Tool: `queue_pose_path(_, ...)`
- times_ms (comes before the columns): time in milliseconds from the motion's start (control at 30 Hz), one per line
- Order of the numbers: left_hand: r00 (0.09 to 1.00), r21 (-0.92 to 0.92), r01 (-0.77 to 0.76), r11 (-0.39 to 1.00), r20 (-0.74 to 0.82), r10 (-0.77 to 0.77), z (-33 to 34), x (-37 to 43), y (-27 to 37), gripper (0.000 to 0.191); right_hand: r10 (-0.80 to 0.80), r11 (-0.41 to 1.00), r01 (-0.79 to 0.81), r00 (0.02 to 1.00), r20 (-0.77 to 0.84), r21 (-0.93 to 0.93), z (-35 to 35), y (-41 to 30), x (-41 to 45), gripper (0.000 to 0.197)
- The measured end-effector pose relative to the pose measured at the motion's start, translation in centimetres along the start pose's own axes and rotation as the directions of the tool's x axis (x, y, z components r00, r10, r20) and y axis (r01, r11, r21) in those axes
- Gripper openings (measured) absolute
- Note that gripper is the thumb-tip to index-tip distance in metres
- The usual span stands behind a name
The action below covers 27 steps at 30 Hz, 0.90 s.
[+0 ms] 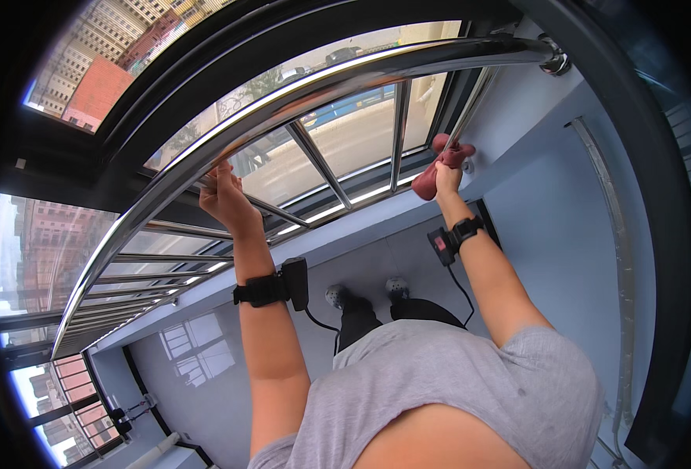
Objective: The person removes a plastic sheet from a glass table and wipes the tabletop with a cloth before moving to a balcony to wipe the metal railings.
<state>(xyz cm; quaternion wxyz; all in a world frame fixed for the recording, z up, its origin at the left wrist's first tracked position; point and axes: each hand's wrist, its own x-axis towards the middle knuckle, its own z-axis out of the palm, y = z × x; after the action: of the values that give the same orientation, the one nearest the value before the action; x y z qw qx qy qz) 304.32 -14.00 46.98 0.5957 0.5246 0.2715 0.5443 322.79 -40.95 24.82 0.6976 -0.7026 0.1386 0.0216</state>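
In my right hand is a dark red cloth, bunched around the lower part of the metal baluster closest to the wall. My left hand is closed around another shiny metal baluster, just under the thick polished handrail. The handrail curves across the view in front of the windows and meets the wall at a round metal mount. More upright bars stand between my two hands.
Behind the railing are dark-framed windows, with a street and buildings outside. A pale ledge runs below the bars. On my right, a pale blue wall carries a cable conduit. My feet stand on the grey floor.
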Motion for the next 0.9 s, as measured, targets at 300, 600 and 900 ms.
queue_pose_path(300,0.996,-0.033,-0.025,0.999,0.084,0.028,-0.4,0.5,0.2,0.024,-0.431,0.875,0.221,0.762,0.484,0.431,3.2,-20.0,-11.9,0.047)
queue_pose_path(600,0.993,-0.038,-0.074,0.997,0.089,0.077,-0.2,0.3,-0.3,0.026,-0.770,0.592,0.675,0.635,0.060,0.440,8.0,-19.7,-9.4,0.037)
queue_pose_path(900,0.995,0.017,-0.089,0.996,0.044,0.088,-0.4,0.0,-0.4,0.024,-0.939,0.298,0.937,0.322,-0.122,0.182,8.9,-15.5,-7.9,0.033)
